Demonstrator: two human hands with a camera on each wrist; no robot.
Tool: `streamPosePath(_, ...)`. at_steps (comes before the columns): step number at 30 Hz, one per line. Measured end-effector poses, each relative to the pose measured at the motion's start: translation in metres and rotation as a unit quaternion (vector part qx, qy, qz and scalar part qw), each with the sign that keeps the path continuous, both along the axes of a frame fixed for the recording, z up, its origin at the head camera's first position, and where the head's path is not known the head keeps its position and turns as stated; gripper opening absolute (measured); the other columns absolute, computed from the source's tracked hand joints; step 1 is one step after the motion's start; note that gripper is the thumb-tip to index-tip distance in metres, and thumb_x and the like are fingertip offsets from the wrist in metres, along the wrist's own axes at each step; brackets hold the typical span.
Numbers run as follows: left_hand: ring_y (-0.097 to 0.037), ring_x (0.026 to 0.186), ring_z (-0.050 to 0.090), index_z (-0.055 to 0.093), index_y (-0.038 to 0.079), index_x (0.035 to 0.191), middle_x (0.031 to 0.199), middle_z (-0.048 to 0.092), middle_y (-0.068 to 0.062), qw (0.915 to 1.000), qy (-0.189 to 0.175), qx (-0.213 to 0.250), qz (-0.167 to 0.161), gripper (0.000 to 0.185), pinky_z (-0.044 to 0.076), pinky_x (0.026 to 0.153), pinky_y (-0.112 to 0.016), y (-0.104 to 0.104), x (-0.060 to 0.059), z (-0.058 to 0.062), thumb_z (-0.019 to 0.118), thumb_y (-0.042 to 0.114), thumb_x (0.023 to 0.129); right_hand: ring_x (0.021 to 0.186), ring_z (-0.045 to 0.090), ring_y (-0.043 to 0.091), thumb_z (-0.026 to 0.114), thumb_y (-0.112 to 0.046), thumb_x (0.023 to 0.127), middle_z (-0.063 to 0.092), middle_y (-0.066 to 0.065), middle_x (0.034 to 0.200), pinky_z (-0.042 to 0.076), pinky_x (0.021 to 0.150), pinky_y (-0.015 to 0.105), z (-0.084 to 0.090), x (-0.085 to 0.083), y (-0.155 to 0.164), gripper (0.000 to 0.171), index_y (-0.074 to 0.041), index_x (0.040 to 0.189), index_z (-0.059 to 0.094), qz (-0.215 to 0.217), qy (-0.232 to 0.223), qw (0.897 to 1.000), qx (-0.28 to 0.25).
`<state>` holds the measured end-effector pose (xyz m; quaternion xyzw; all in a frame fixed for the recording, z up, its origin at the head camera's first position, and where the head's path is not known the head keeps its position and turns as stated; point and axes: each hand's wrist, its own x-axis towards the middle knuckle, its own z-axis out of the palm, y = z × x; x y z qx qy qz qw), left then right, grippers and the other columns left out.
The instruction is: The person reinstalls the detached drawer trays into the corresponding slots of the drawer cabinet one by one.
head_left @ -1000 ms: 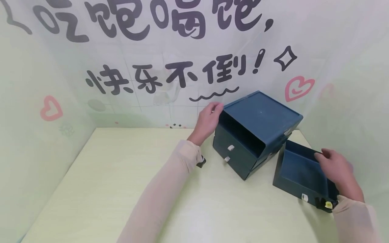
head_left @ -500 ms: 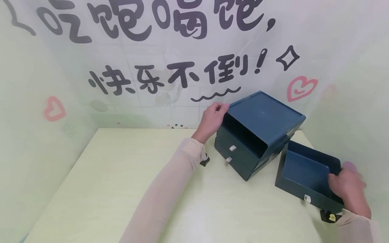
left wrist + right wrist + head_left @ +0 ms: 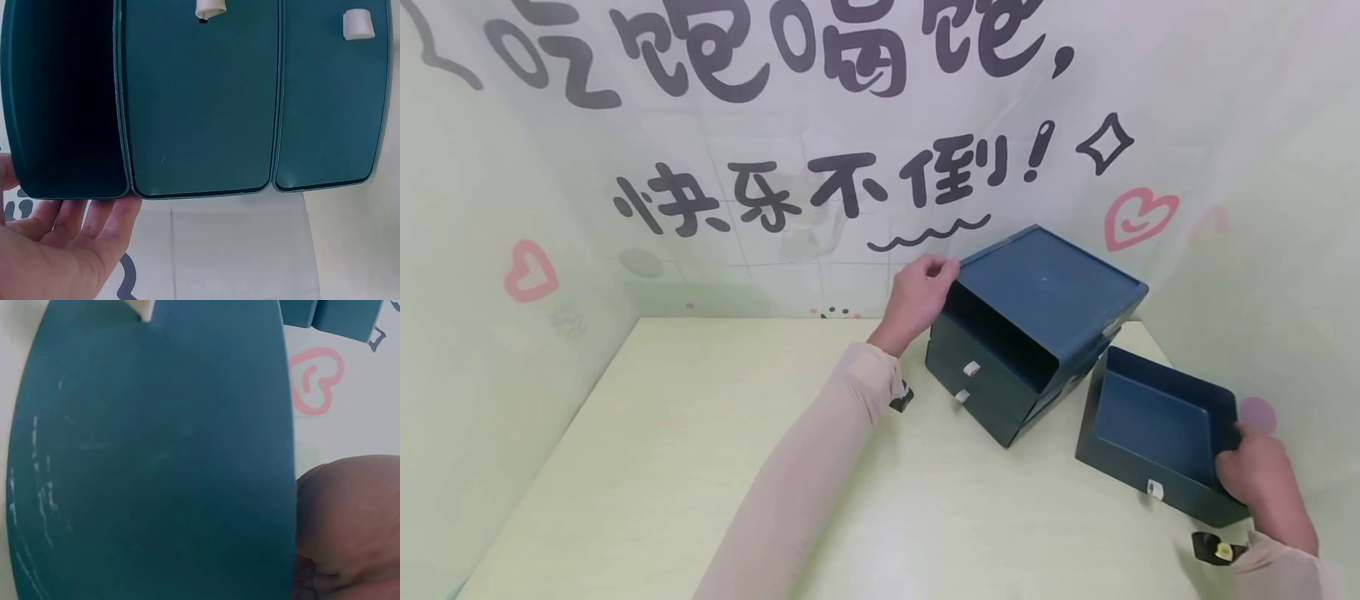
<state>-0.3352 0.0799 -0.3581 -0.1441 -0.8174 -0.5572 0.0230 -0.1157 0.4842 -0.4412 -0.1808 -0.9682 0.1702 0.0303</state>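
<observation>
A dark teal drawer cabinet (image 3: 1052, 292) stands at the back right of the table, its top slot (image 3: 1000, 337) empty. Two drawers below it are closed, each with a white handle (image 3: 972, 367). My left hand (image 3: 921, 292) grips the cabinet's top left corner, thumb on the top edge. In the left wrist view my fingers (image 3: 94, 219) lie along the cabinet's side beside the empty slot (image 3: 62, 94). The removed drawer (image 3: 1150, 425) sits on the table to the cabinet's right. My right hand (image 3: 1262, 479) grips its near right corner. The drawer front (image 3: 156, 462) fills the right wrist view.
The pale green table (image 3: 700, 458) stretches bare to the left and front. A printed backdrop (image 3: 820, 175) with black writing and pink hearts closes the back, and pale curtains close the left and right (image 3: 1270, 250) sides close to the drawer.
My right hand has slid from the drawer's inner rim back to its near right corner. The drawer has barely shifted. The left hand stays on the cabinet corner.
</observation>
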Motion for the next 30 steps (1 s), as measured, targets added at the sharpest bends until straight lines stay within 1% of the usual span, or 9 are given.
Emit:
streamPosePath(6, -0.020, 0.100, 0.063, 0.070, 0.015, 0.117, 0.112, 0.070, -0.002, 0.9999, 0.008, -0.010, 0.012, 0.036, 0.053, 0.092, -0.037, -0.003, 0.004, -0.001, 0.052, 0.043, 0.102, 0.108, 0.049, 0.069, 0.040, 0.003, 0.081, 0.043, 0.054, 0.125, 0.046, 0.086, 0.068, -0.004, 0.005, 0.001, 0.057, 0.029, 0.131, 0.035, -0.003, 0.007, 1.000, -0.004)
streamPosePath(11, -0.021, 0.101, 0.065, 0.070, 0.014, 0.118, 0.112, 0.071, -0.003, 0.9997, 0.013, -0.012, 0.019, 0.037, 0.054, 0.093, -0.039, -0.009, 0.011, 0.001, 0.052, 0.042, 0.101, 0.110, 0.047, 0.069, 0.039, 0.003, 0.082, 0.042, 0.054, 0.128, 0.045, 0.087, 0.068, -0.005, 0.007, 0.000, 0.056, 0.027, 0.133, 0.036, 0.001, 0.018, 1.000, -0.006)
streamPosePath(16, -0.020, 0.099, 0.066, 0.071, 0.014, 0.114, 0.109, 0.073, -0.002, 0.9993, 0.021, -0.020, 0.024, 0.035, 0.055, 0.092, -0.038, -0.012, 0.019, 0.004, 0.053, 0.040, 0.100, 0.112, 0.046, 0.069, 0.037, 0.003, 0.083, 0.038, 0.053, 0.132, 0.044, 0.087, 0.068, -0.004, 0.008, 0.000, 0.058, 0.025, 0.137, 0.035, -0.003, 0.020, 1.000, -0.016)
streamPosePath(21, -0.018, 0.094, 0.065, 0.071, 0.016, 0.108, 0.103, 0.073, 0.000, 0.9986, 0.026, -0.028, 0.037, 0.030, 0.056, 0.087, -0.037, -0.016, 0.029, 0.005, 0.054, 0.038, 0.100, 0.108, 0.049, 0.066, 0.036, 0.004, 0.083, 0.039, 0.052, 0.133, 0.045, 0.081, 0.065, -0.006, 0.006, 0.000, 0.060, 0.023, 0.140, 0.034, 0.016, 0.028, 0.999, -0.020)
streamPosePath(24, -0.017, 0.091, 0.065, 0.070, 0.017, 0.106, 0.101, 0.072, 0.001, 0.9984, 0.027, -0.032, 0.038, 0.028, 0.056, 0.085, -0.036, -0.019, 0.035, 0.006, 0.054, 0.038, 0.100, 0.105, 0.051, 0.065, 0.037, 0.005, 0.084, 0.042, 0.052, 0.131, 0.045, 0.079, 0.063, -0.008, 0.006, 0.001, 0.058, 0.022, 0.139, 0.036, 0.027, 0.040, 0.999, -0.016)
streamPosePath(28, -0.017, 0.090, 0.064, 0.069, 0.017, 0.105, 0.098, 0.071, 0.001, 0.9983, 0.024, -0.037, 0.037, 0.028, 0.055, 0.083, -0.036, -0.025, 0.043, 0.007, 0.054, 0.039, 0.100, 0.104, 0.051, 0.063, 0.037, 0.005, 0.084, 0.042, 0.051, 0.131, 0.044, 0.078, 0.062, -0.008, 0.006, 0.001, 0.057, 0.021, 0.139, 0.037, 0.022, 0.047, 0.999, -0.015)
streamPosePath(30, -0.017, 0.088, 0.064, 0.068, 0.016, 0.104, 0.097, 0.071, 0.001, 0.9982, 0.024, -0.039, 0.039, 0.028, 0.055, 0.082, -0.036, -0.028, 0.046, 0.007, 0.053, 0.040, 0.100, 0.102, 0.053, 0.061, 0.037, 0.004, 0.084, 0.043, 0.051, 0.131, 0.044, 0.076, 0.058, -0.007, 0.005, 0.000, 0.057, 0.021, 0.139, 0.037, 0.020, 0.047, 0.999, -0.013)
